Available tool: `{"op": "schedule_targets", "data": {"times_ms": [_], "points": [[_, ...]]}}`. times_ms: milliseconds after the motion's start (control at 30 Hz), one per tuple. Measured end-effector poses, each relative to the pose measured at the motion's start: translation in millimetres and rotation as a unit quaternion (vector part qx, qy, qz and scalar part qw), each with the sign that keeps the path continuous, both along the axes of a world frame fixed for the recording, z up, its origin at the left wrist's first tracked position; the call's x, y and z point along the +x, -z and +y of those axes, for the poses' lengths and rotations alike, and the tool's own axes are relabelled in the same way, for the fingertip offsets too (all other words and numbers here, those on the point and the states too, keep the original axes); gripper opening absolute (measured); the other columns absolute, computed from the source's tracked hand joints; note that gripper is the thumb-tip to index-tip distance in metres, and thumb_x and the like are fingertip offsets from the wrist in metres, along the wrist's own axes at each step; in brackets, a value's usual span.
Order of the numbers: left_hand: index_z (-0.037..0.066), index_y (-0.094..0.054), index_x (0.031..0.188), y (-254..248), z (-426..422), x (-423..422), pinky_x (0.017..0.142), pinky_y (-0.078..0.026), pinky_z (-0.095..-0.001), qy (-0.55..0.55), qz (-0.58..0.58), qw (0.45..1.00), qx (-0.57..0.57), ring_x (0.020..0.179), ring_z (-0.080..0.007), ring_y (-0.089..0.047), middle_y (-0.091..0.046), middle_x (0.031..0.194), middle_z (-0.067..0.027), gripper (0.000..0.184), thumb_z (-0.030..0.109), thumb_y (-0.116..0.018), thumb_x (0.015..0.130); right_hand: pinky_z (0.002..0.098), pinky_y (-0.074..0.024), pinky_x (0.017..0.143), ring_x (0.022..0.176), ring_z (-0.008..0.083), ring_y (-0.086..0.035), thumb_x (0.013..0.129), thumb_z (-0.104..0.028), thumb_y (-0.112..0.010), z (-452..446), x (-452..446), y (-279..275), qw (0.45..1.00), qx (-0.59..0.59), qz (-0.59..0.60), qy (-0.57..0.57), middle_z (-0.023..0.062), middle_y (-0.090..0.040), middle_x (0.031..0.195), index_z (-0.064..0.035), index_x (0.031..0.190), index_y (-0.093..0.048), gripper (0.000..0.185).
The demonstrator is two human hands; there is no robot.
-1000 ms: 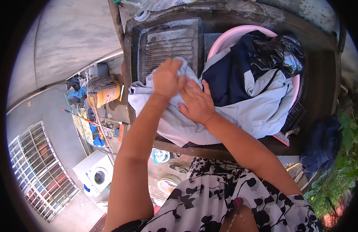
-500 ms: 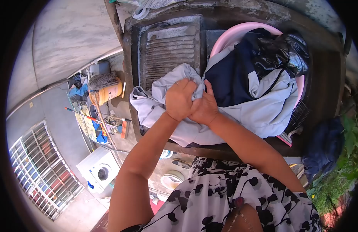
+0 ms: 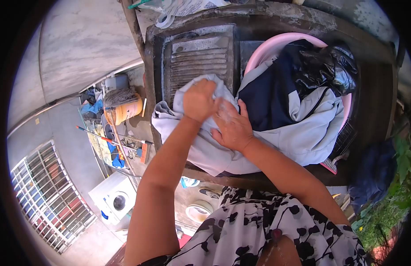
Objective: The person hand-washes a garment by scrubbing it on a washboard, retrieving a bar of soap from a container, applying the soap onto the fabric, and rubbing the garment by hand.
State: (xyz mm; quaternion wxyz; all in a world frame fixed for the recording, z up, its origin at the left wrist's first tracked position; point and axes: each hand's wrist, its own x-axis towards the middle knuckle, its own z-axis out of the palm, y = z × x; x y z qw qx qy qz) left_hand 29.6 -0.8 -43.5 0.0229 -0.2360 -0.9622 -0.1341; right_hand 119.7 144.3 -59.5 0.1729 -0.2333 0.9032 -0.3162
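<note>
A light grey garment (image 3: 276,144) with dark navy sections lies bunched over the front of a stone wash sink, partly inside a pink basin (image 3: 263,53). My left hand (image 3: 200,101) is closed in a fist on a bunched grey part of it, over the lower end of the ribbed washboard (image 3: 199,60). Beside it, my right hand (image 3: 234,128) lies palm down on the cloth with its fingers stretched out, whitish suds on them. The two hands nearly touch at the fingertips, and the left hand's fingers are partly hidden and blurred.
Shiny black material (image 3: 332,66) lies on the clothes in the basin. A pink-backed brush (image 3: 330,165) and a black wire rack (image 3: 343,139) sit at the sink's right. Dark cloth (image 3: 369,173) hangs off that side. Lower left stand a washing machine (image 3: 114,197) and an orange bucket (image 3: 128,108).
Both hands were pressed together on the cloth. My right hand has since opened out flat, while my left fist has shifted slightly up and left. The view has tilted a little.
</note>
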Motion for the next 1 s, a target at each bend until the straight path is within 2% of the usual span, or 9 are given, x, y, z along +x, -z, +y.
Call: {"op": "schedule_targets", "data": {"times_ms": [200, 267, 333, 367, 533, 800, 867, 900, 1000], "points": [[0.01, -0.061, 0.094, 18.7, -5.4, -78.2, 0.073, -0.052, -0.0456, -0.156, 0.077, 0.98, -0.098, 0.084, -0.0352, -0.063, -0.064, 0.091, -0.0117, 0.027, 0.026, -0.072, 0.075, 0.0576, -0.0229, 0.11, 0.137, 0.0218, -0.038, 0.08, -0.03, -0.064, 2.9, -1.1, -8.6, 0.986, -0.111, 0.084, 0.093, 0.0067, -0.05, 0.141, -0.0107, 0.121, -0.062, 0.045], [0.011, -0.061, 0.094, 18.9, -6.4, -78.7, 0.073, -0.051, -0.0455, -0.158, 0.079, 0.981, -0.081, 0.085, -0.0351, -0.063, -0.064, 0.092, -0.0112, 0.027, 0.025, -0.073, 0.074, 0.0431, -0.0459, 0.09, 0.104, 0.027, -0.063, 0.083, -0.023, -0.064, 36.2, -31.1, -35.0, 0.957, -0.237, 0.013, 0.168, 0.0088, -0.069, 0.107, -0.0087, 0.101, -0.07, 0.023], [0.011, -0.061, 0.094, 22.5, -5.9, -78.0, 0.073, -0.051, -0.0455, -0.163, 0.074, 0.982, -0.065, 0.085, -0.035, -0.063, -0.064, 0.093, -0.0107, 0.028, 0.025, -0.073, 0.073, 0.0302, -0.0518, 0.062, 0.068, 0.0256, -0.068, 0.087, -0.014, -0.063, 68.6, -79.3, -25.0, 0.862, -0.382, 0.053, 0.33, 0.0117, -0.071, 0.079, -0.0028, 0.09, -0.071, 0.014], [0.011, -0.061, 0.093, 22.6, -6.8, -79.2, 0.072, -0.051, -0.0455, -0.165, 0.073, 0.981, -0.065, 0.085, -0.035, -0.063, -0.064, 0.093, -0.0105, 0.028, 0.026, -0.073, 0.073, 0.0254, -0.048, 0.071, 0.078, 0.0082, -0.062, 0.091, -0.011, -0.063, 97.0, -104.2, -14.3, 0.824, -0.409, -0.018, 0.392, 0.004, -0.07, 0.083, -0.0008, 0.093, -0.072, 0.014], [0.012, -0.06, 0.093, 20.9, -6.7, -81.1, 0.071, -0.05, -0.0449, -0.164, 0.079, 0.981, -0.064, 0.084, -0.0342, -0.063, -0.064, 0.092, -0.0097, 0.028, 0.024, -0.073, 0.071, 0.0303, -0.0528, 0.075, 0.081, 0.0194, -0.069, 0.09, -0.019, -0.06, 167.7, -158.1, 111.1, 0.478, -0.545, -0.365, 0.584, 0.0094, -0.072, 0.096, -0.0047, 0.097, -0.069, 0.018], [0.012, -0.061, 0.091, 23.3, -9.1, -82.2, 0.072, -0.052, -0.042, -0.168, 0.094, 0.98, -0.047, 0.083, -0.0316, -0.062, -0.062, 0.089, -0.0085, 0.032, 0.025, -0.077, 0.066, 0.0346, -0.0522, 0.089, 0.091, 0.0254, -0.066, 0.094, -0.028, -0.055, 191.4, -154.2, 199.4, 0.57, -0.547, -0.372, 0.487, 0.0115, -0.069, 0.1, -0.0041, 0.107, -0.067, 0.03], [0.012, -0.061, 0.092, 22.6, -10.4, -82.5, 0.071, -0.05, -0.0434, -0.155, 0.1, 0.983, -0.027, 0.083, -0.0318, -0.062, -0.062, 0.089, -0.0084, 0.028, 0.024, -0.073, 0.069, 0.0385, -0.0543, 0.081, 0.09, 0.0317, -0.067, 0.09, -0.022, -0.055, 186.4, -155.5, 184.4, 0.503, -0.682, -0.356, 0.395, 0.0159, -0.07, 0.094, -0.0014, 0.095, -0.069, 0.025], [0.012, -0.061, 0.092, 21.6, -10.6, -82.9, 0.072, -0.05, -0.0429, -0.148, 0.104, 0.983, -0.026, 0.084, -0.0313, -0.062, -0.062, 0.089, -0.0086, 0.029, 0.024, -0.073, 0.069, 0.0382, -0.0544, 0.081, 0.091, 0.0319, -0.067, 0.092, -0.023, -0.058, 183.0, -159.8, 172.6, 0.375, -0.745, -0.412, 0.368, 0.016, -0.07, 0.096, 0.001, 0.098, -0.067, 0.026], [0.011, -0.061, 0.093, 21.4, -9.7, -82.2, 0.072, -0.051, -0.0426, -0.164, 0.091, 0.982, -0.025, 0.085, -0.0311, -0.062, -0.062, 0.089, -0.0087, 0.03, 0.024, -0.074, 0.069, 0.0337, -0.0547, 0.08, 0.096, 0.0279, -0.069, 0.092, -0.025, -0.063, 129.3, -151.9, 14.1, 0.509, -0.646, -0.484, 0.301, 0.014, -0.071, 0.098, 0.0011, 0.098, -0.067, 0.028]]}}
